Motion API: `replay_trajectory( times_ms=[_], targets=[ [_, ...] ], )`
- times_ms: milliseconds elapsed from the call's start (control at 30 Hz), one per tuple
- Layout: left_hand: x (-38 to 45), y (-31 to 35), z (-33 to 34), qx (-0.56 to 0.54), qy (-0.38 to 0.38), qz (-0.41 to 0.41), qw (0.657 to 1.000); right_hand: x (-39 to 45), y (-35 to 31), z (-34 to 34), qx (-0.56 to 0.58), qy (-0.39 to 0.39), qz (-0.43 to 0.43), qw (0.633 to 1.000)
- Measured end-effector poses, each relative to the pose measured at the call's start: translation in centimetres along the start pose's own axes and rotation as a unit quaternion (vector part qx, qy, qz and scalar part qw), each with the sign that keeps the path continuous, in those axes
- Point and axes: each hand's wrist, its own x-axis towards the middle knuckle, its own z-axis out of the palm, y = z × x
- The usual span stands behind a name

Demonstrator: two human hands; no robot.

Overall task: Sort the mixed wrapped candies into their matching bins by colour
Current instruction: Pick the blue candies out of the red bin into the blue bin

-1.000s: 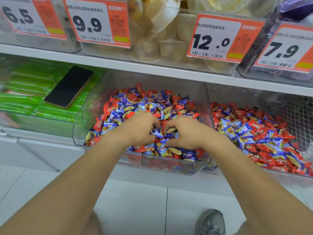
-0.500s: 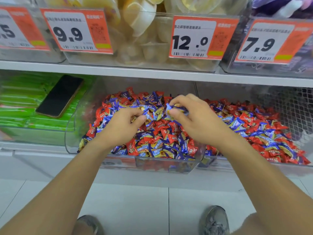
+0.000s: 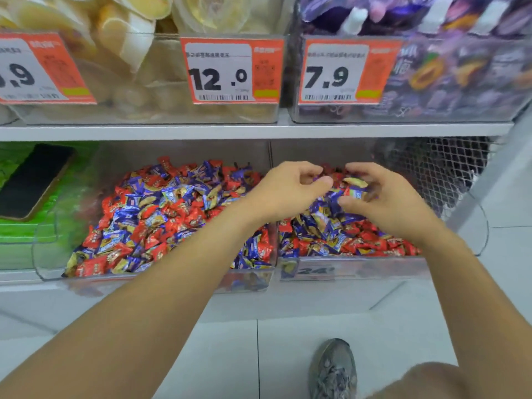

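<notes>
Hands meet over the right candy bin at centre right of the frame: left hand loosely curled, apparently empty; right hand pinching blue-wrapped candies in its fingers.

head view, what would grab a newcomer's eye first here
Two clear bins heaped with red and blue candies fill the lower shelf, and both hands hover over the right bin. The left hand is curled; the right hand pinches blue candies. Above, orange price tags read 12.0 and 7.9, and a black phone lies on green packs at left.
</notes>
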Motion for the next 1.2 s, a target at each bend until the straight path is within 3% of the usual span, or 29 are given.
replay_trajectory(
  times_ms=[67,167,267,367,433,500,567,733,833,933,1067,1200],
  targets=[
    [-0.1,0.2,0.3,0.056,-0.009,0.031,0.998,0.0,0.8,-0.1,0.024,0.001,-0.014,1.0],
    [-2.4,-0.9,-0.7,0.13,0.086,0.14,0.978,0.1,0.7,-0.4,-0.002,0.027,-0.043,0.999],
    [-5.1,-4.2,-3.1,0.2,0.142,0.128,0.961,-0.1,-1.0,0.2,-0.013,0.057,-0.086,0.995],
    [-6.9,-8.1,-4.7,0.26,0.006,0.036,0.965,-0.9,-4.6,2.4,0.01,0.034,-0.148,0.988],
    [-7.4,-10.0,-4.9,0.28,-0.063,0.021,0.958,-1.4,-7.0,4.5,0.018,-0.011,-0.203,0.979],
    [-7.6,-10.9,-5.0,0.278,-0.06,0.025,0.958,-1.4,-8.8,6.4,-0.009,-0.067,-0.237,0.969],
    [-7.7,-11.3,-5.6,0.251,-0.039,0.023,0.967,-0.8,-10.0,8.2,-0.105,-0.113,-0.247,0.957],
    [-8.7,-12.3,-7.3,0.174,-0.031,-0.003,0.984,0.7,-12.3,10.5,-0.307,-0.183,-0.218,0.908],
    [-9.0,-13.1,-8.6,0.164,-0.034,-0.028,0.985,1.1,-13.0,11.4,-0.366,-0.241,-0.198,0.877],
    [-9.1,-13.3,-9.5,0.181,-0.036,-0.024,0.982,1.4,-13.1,12.5,-0.359,-0.272,-0.205,0.869],
    [-9.2,-13.6,-10.2,0.195,-0.026,-0.03,0.98,1.4,-13.0,14.4,-0.28,-0.298,-0.22,0.886],
    [-9.9,-13.9,-11.2,0.163,0.024,-0.034,0.986,1.5,-12.7,14.9,-0.219,-0.243,-0.224,0.918]
  ],
)
